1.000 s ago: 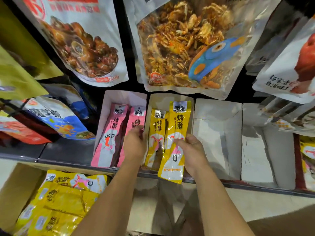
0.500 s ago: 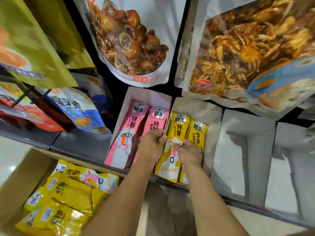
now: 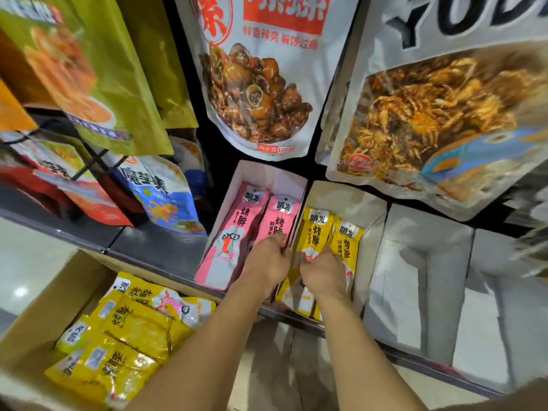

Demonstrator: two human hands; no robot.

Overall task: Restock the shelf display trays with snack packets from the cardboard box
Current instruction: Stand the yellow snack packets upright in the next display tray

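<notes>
Two pink packets (image 3: pixel 237 232) lie in the left display tray (image 3: pixel 267 173) on the shelf. Beside it, the second tray (image 3: pixel 344 197) holds two yellow packets (image 3: pixel 318 232) side by side. My left hand (image 3: pixel 268 262) has its fingers curled over the wall between these two trays. Over the lower half of the yellow packets sits my right hand (image 3: pixel 324 271), its fingertips pinching the left one. The cardboard box (image 3: pixel 38 321) stands below the shelf at the lower left with several yellow packets (image 3: pixel 127 330) inside.
Two white trays (image 3: pixel 421 262) stand to the right on the same shelf, with no packets visible in them. Large snack bags (image 3: pixel 261 84) hang close above the trays. More bags (image 3: pixel 160 197) fill the shelf to the left. The shelf's front edge (image 3: pixel 154 262) runs above the box.
My right hand has pushed the yellow packet from the tray's front edge down into the tray beside the other one. My left hand has stayed at the tray wall.
</notes>
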